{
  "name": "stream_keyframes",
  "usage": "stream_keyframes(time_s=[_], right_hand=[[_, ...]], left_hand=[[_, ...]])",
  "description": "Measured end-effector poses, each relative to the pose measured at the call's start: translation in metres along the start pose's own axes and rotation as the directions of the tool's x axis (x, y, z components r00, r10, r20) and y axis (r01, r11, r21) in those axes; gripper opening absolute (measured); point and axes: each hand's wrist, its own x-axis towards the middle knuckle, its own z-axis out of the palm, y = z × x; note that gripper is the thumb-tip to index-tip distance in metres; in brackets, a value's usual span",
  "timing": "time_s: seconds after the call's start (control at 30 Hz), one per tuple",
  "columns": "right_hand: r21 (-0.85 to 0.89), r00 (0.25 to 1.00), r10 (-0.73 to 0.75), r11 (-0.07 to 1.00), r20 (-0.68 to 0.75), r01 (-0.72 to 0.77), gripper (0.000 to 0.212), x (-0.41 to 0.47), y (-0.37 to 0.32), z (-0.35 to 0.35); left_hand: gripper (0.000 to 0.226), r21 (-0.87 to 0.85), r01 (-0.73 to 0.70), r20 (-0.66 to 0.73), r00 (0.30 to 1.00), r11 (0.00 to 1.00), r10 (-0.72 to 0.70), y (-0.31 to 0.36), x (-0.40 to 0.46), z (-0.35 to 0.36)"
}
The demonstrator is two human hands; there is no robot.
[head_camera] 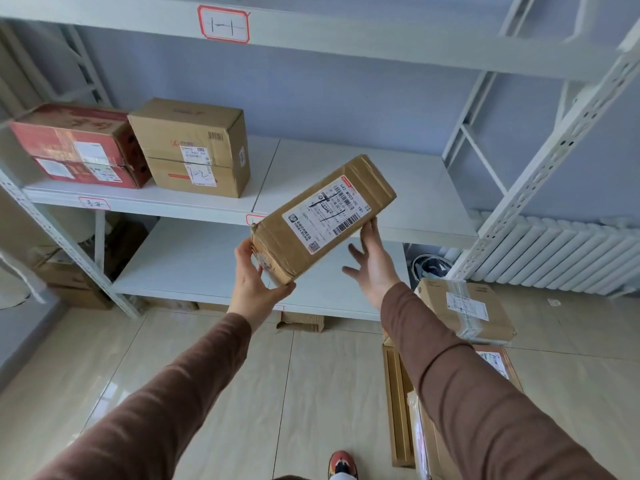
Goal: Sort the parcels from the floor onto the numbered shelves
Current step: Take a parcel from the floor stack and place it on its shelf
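A long brown cardboard parcel point(322, 216) with a white shipping label is held in the air in front of the white shelf unit, tilted with its far end up to the right. My left hand point(258, 285) grips its near lower end. My right hand point(374, 261) has its fingers spread and touches the parcel's right edge with the fingertips. The middle shelf point(398, 188) lies just behind the parcel. A handwritten red-bordered label point(223, 24) is stuck on the upper shelf beam.
On the middle shelf at the left stand a red box point(74, 143) and a brown box point(194, 147). More parcels lie on the tiled floor at the right point(464, 310), beside a white radiator point(561, 251). The lower shelf point(194, 258) is bare.
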Motion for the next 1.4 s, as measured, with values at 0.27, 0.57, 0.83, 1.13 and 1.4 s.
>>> stream_keyframes(time_s=[0.27, 0.57, 0.83, 1.13, 1.4], right_hand=[[0.062, 0.977, 0.037, 0.997, 0.211, -0.051, 0.084, -0.025, 0.005, 0.027], [-0.175, 0.956, -0.053, 0.979, 0.290, 0.108, 0.081, -0.027, -0.008, 0.023], [-0.182, 0.935, -0.141, 0.961, 0.327, 0.208, 0.073, -0.029, -0.019, 0.039], [-0.208, 0.928, -0.163, 0.948, 0.334, 0.242, 0.064, -0.029, -0.016, 0.062], [-0.238, 0.917, -0.169, 0.934, 0.361, 0.266, 0.065, -0.022, -0.014, 0.092]], left_hand=[[0.105, 0.051, -0.176, -0.030, 0.984, 0.983, 0.177, 0.005, 0.005, 0.018], [0.090, -0.209, -0.116, 0.134, 0.980, 0.971, 0.146, 0.031, -0.004, 0.005], [0.064, -0.243, -0.047, 0.112, 0.991, 0.969, 0.076, 0.047, 0.005, -0.009], [0.078, -0.242, -0.046, 0.119, 0.990, 0.969, 0.076, 0.044, 0.007, -0.034], [0.075, -0.250, -0.043, 0.074, 0.995, 0.967, 0.063, 0.045, 0.012, -0.066]])
